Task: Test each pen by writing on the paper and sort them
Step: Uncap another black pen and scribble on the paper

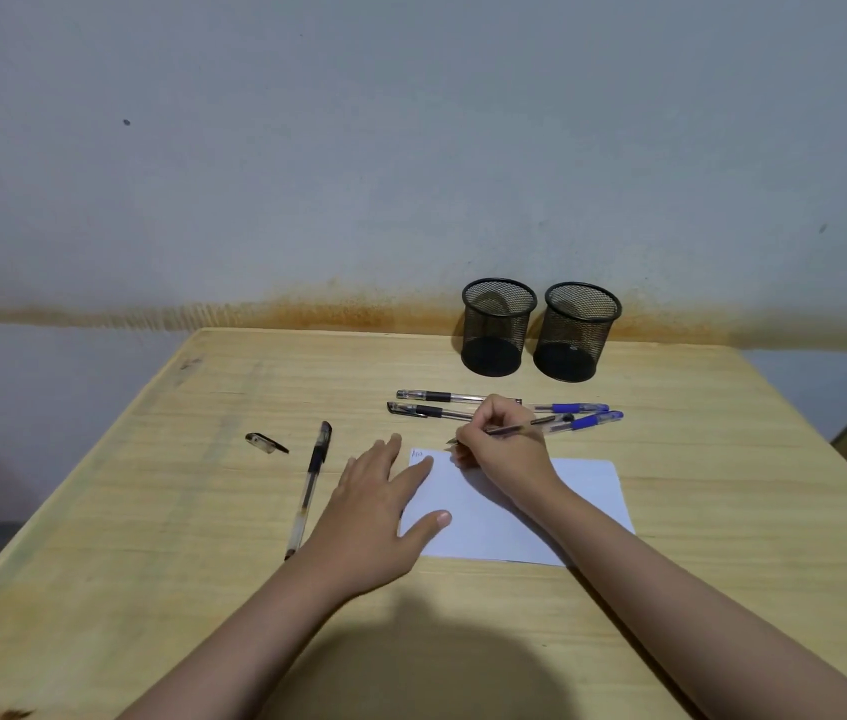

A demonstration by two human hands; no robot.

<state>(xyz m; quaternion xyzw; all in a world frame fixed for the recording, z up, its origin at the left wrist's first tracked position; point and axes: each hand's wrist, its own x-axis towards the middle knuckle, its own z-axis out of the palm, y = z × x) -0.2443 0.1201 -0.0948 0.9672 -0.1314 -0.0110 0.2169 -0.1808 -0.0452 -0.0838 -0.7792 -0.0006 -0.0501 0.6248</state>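
Pinning paper [587,491] edge flat, left hand [379,511] relaxed; right hand [501,444] grips pen [514,429].

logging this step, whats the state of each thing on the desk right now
left cup: upright, looks empty
right cup: upright, looks empty
paper: flat, scribble at top left
held pen: uncapped
loose cap: off
left hand: flat on paper
right hand: gripping pen

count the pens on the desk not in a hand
5: one black-grip pen lies left of the paper; two black-grip pens and two blue-grip pens lie before the mesh cups. The right hand may hide more.
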